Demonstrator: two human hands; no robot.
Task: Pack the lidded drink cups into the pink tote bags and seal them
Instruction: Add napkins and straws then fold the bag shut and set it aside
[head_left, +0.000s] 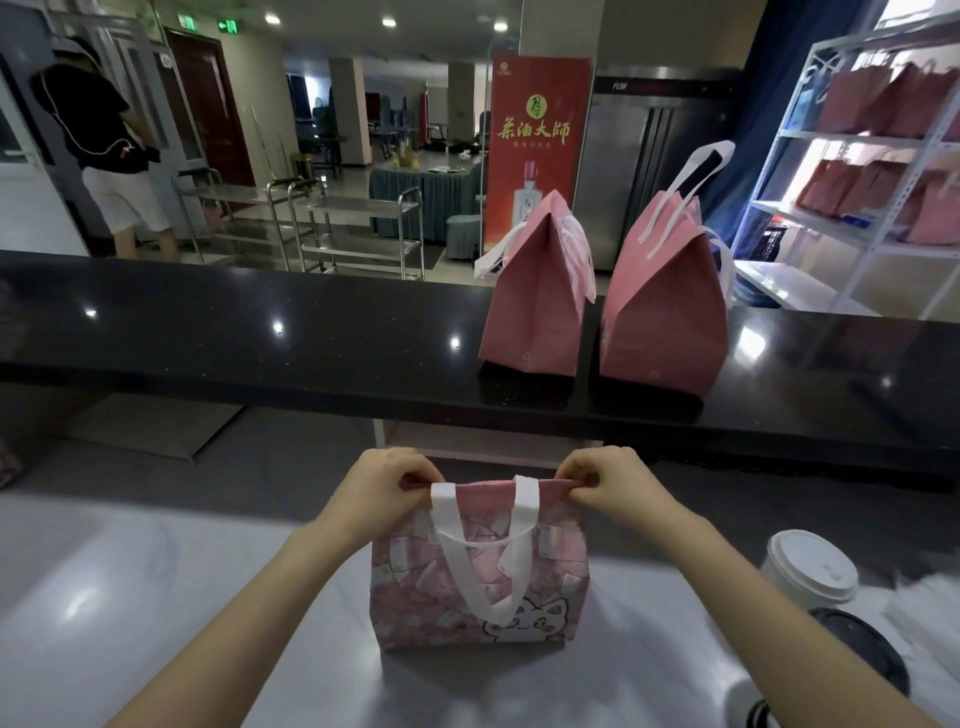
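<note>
A pink tote bag (540, 587) with a cat print and white handles stands on the white counter in front of me. My left hand (387, 480) pinches the left end of its top edge, and my right hand (608, 480) pinches the right end, holding the top pressed closed. What is inside the bag is hidden. To the right stand a cup with a white lid (810, 566) and a cup with a black lid (862, 654). Two more pink tote bags (535, 301) (665, 317) stand closed on the black upper counter.
The black upper counter (260, 332) runs across the view behind the white counter (156, 582). White crumpled material (930, 608) lies at the far right. A white rack (857, 208) holds more pink bags. A person (104, 145) stands far left near steel carts (358, 228).
</note>
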